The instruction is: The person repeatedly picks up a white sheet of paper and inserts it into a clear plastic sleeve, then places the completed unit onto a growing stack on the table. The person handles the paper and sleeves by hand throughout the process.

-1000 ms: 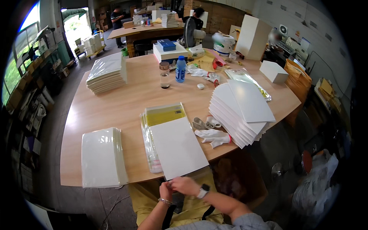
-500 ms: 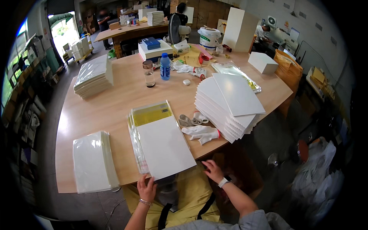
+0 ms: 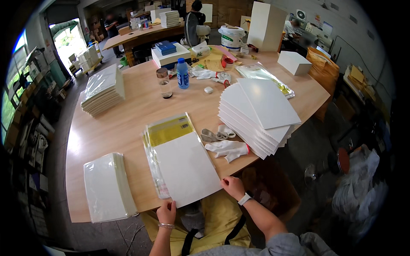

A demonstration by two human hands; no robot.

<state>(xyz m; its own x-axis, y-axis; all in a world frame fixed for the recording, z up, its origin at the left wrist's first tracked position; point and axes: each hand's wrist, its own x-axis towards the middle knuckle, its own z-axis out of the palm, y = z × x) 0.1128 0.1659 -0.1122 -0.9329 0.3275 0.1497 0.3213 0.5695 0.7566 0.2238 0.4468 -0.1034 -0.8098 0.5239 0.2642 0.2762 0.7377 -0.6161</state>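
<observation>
A flat white board (image 3: 190,170) lies at the table's front edge, its near end jutting past the edge. It rests on or inside the top one of some clear plastic bags (image 3: 154,166); I cannot tell which. A yellow patch (image 3: 168,134) shows through the plastic beyond its far end. My left hand (image 3: 166,213) is closed at the board's near left corner. At the near right corner my right hand (image 3: 233,187) pinches the edge, thumb and fingers together. White work gloves (image 3: 228,149) lie right of the board.
Fanned white boards (image 3: 256,115) are stacked on the right. Plastic-wrapped stacks stand at the near left (image 3: 104,185) and far left (image 3: 102,87). Farther back are a glass cup (image 3: 164,83), a blue bottle (image 3: 183,74) and a white bucket (image 3: 231,38). A stool (image 3: 341,161) stands at right.
My right hand has closed from spread fingers into a pinch at the board's right corner. My left fingers have drawn together at the left corner. The view has shifted slightly.
</observation>
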